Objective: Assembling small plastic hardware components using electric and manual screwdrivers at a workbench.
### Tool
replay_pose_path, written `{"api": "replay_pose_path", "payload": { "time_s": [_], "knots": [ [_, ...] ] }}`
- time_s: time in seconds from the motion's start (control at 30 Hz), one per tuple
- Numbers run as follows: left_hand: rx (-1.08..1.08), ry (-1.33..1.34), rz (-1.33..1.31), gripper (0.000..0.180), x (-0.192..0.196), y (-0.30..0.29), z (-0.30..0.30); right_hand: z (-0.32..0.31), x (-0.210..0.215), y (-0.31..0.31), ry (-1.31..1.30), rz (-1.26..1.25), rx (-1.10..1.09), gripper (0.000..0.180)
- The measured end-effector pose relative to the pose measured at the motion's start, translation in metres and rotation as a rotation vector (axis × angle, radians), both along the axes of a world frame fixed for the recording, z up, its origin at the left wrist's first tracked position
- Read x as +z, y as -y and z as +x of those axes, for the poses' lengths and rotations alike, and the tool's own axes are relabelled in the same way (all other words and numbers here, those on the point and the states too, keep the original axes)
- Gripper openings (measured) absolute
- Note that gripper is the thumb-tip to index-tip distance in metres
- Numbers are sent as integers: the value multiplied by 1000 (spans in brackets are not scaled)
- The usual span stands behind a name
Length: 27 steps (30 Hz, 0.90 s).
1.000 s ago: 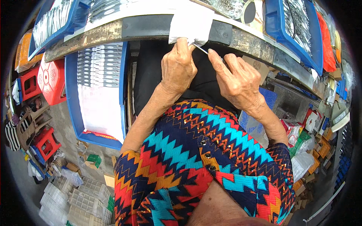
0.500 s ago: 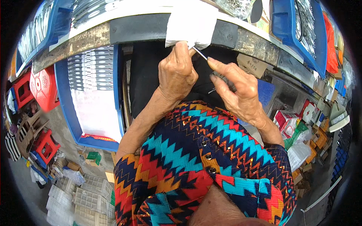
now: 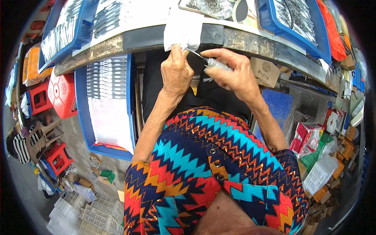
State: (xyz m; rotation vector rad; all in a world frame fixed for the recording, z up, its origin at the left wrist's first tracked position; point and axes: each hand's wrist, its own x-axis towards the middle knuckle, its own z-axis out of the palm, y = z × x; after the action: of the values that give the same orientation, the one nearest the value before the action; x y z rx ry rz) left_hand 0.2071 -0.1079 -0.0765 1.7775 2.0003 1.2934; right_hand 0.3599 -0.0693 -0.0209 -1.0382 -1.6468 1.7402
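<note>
The left hand (image 3: 177,72) hides its own fingertips; they seem pinched on the white cloth (image 3: 183,29) hanging over the workbench edge (image 3: 243,37). The right hand (image 3: 231,70) closes around a thin metal tool (image 3: 205,59), partly covered, its tip near the cloth. Blue trays (image 3: 84,113) and red stools (image 3: 58,156) stand around on the grey floor.

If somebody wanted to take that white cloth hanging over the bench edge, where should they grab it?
Probably the lower hanging edge of the white cloth, pinched from below on the person's side. That flap droops free over the workbench edge, whereas its upper part lies flat on top. The left hand already touches that hem; the right hand holds a thin tool beside it.
</note>
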Motion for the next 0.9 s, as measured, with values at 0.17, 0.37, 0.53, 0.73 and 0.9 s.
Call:
{"api": "replay_pose_path", "payload": {
  "time_s": [0.17, 0.37, 0.53, 0.73, 0.9],
  "knots": [
    [-10, -18, 42, 6, 4, 1, 2, -6, -10, 18, 395, 973, -13, 28],
    [-31, 61, 22, 5, 1, -1, -2, -11, -9, 15, 361, 899, 0, 31],
    [-40, 65, 34, 7, -2, -1, -3, -13, -5, 12, 289, 726, -5, 25],
    [-44, 19, 40, 11, -7, 0, -6, -19, 18, 14, 307, 167, -80, 19],
    [-24, -33, 39, 15, -3, -3, -2, -12, 16, 5, -126, -789, -271, 23]
  ]
}}
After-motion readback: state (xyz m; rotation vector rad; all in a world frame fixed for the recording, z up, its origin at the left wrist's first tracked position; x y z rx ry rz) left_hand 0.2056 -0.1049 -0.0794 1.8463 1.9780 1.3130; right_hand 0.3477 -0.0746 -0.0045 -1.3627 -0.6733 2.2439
